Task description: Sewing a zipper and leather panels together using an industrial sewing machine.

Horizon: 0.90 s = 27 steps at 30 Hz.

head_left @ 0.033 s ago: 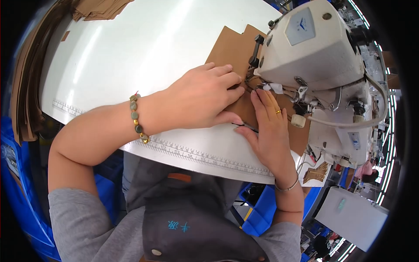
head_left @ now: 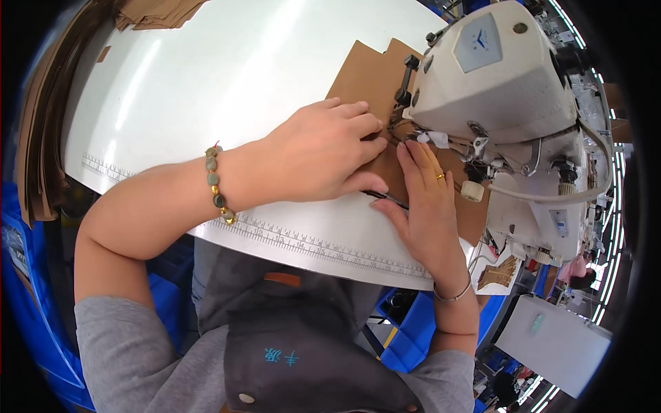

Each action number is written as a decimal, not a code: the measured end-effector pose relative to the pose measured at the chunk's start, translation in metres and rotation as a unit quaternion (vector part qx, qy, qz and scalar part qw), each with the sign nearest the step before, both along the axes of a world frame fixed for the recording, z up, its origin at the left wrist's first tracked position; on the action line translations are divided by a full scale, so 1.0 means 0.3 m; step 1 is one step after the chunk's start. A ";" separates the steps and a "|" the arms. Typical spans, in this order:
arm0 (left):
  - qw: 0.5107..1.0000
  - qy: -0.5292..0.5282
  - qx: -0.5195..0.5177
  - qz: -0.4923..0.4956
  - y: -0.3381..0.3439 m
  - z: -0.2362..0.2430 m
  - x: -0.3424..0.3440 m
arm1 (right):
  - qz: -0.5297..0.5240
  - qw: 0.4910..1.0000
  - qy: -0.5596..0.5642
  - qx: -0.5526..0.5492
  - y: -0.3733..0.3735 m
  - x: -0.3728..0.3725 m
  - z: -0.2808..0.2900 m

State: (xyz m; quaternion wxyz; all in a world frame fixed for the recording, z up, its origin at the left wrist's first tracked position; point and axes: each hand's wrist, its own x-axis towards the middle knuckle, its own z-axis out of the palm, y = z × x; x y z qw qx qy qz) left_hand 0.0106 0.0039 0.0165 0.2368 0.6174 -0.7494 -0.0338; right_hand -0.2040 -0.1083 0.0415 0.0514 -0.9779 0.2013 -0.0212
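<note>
– What are you working on, and which way does it point?
– A flat brown sheet with a stepped far edge (head_left: 368,76), on the smooth white table with ruler marks along its near edge (head_left: 172,76). Its long axis slants from the far side down toward my near right, the stepped end pointing away from me. Its right side runs partly beneath the white sewing machine with a blocky head (head_left: 496,96).
– And how do you have hold of it?
– My left hand (head_left: 327,148) lies palm down on it, fingers spread and slightly bent; my right hand (head_left: 428,189) is open too, fingers straight toward the needle area. Both thumbs are by a thin dark strip (head_left: 394,200); I can't tell whether they pinch it.
– Anything different from a moment ago?
– Hardly: the view has shifted very slightly, while sheet and hands keep the same arrangement.
</note>
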 end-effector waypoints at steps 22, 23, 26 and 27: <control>0.999 0.025 -0.042 -0.007 -0.024 -0.050 -0.004 | -0.515 0.667 -0.538 -0.014 -0.958 -1.374 0.357; 0.999 0.023 -0.037 -0.009 -0.023 -0.052 -0.005 | -0.517 0.671 -0.531 0.003 -0.915 -1.362 0.281; 0.999 0.024 -0.031 -0.008 -0.026 -0.053 -0.009 | -0.437 0.674 -0.596 0.007 -0.804 -1.288 0.184; 0.999 0.027 -0.037 -0.006 -0.027 -0.053 -0.010 | -0.461 0.646 -0.608 0.032 -0.785 -1.267 0.206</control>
